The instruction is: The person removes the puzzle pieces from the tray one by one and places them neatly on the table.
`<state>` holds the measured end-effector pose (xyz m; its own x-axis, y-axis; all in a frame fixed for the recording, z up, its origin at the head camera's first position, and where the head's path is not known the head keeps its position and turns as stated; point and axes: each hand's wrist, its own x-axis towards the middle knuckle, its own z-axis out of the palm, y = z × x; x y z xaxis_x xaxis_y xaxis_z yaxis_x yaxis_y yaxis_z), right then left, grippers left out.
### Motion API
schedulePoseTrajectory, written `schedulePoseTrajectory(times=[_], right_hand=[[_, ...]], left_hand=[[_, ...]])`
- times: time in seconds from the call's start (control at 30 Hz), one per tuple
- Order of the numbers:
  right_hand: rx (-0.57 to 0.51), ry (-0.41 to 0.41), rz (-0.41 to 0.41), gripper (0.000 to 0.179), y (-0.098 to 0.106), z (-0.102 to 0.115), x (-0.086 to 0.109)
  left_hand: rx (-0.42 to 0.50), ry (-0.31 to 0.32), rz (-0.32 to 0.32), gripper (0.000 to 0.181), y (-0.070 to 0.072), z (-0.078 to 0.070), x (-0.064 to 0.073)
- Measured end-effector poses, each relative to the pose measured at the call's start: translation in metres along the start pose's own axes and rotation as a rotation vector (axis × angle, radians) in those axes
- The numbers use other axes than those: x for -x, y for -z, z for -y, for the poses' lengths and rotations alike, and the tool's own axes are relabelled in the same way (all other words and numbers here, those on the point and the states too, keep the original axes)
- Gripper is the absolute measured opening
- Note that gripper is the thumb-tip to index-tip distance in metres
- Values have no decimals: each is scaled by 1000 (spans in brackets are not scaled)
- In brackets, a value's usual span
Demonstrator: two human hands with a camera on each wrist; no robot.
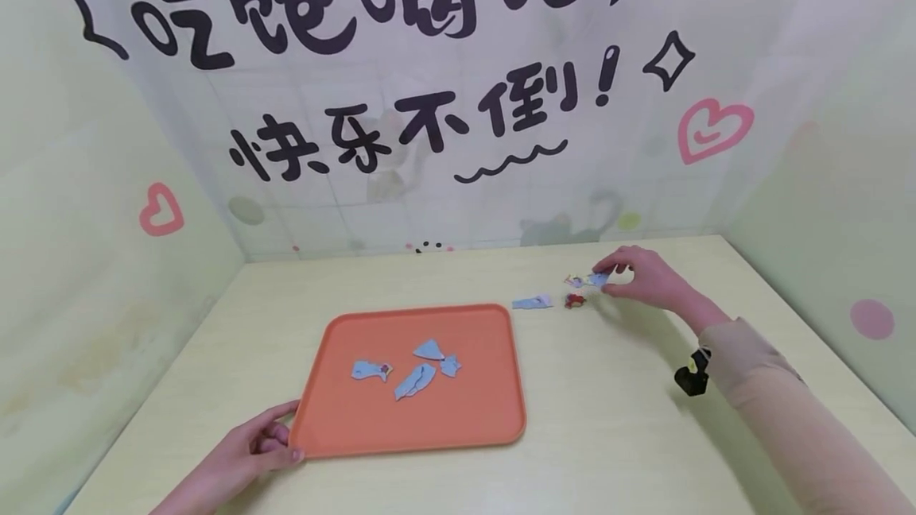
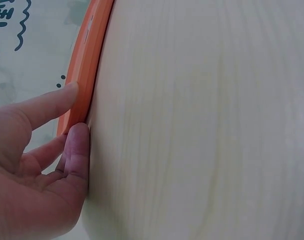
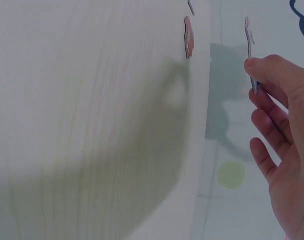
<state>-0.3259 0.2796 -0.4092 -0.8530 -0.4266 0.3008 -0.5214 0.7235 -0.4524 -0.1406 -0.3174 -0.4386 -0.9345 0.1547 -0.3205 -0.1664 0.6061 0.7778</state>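
Observation:
My left hand (image 1: 258, 445) holds the near left corner of an orange tray (image 1: 401, 431); in the left wrist view, its thumb lies against the tray's side. Several thin, irregular light-blue pieces lie on the tray, among them a long piece (image 1: 415, 381) and a wedge-shaped one (image 1: 429, 350). My right hand (image 1: 647, 280) pinches a flat light-blue piece (image 1: 598, 280) with a coloured end between thumb and fingers. The right wrist view shows this piece (image 3: 249, 37) edge-on, apart from the tabletop. Below and left of it on the table are a small red piece (image 1: 575, 301) and a bluish piece (image 1: 532, 303).
The pale wooden table (image 1: 608, 435) runs back to a wall (image 1: 401, 213) with black lettering. Side walls (image 1: 830, 205) stand at left and right. A small black device (image 1: 692, 376) hangs at the right wrist by the beige sleeve (image 1: 766, 388).

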Motion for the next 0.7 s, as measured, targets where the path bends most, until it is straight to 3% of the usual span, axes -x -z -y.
schedulePoseTrajectory(times=[0.37,0.7], right_hand=[[5,-93,8,31,10,-30,14],[-44,-197,47,33,8,-40,26]], left_hand=[[-54,18,-9,80,1,1,2],[-28,24,-4,81,-1,-1,1]])
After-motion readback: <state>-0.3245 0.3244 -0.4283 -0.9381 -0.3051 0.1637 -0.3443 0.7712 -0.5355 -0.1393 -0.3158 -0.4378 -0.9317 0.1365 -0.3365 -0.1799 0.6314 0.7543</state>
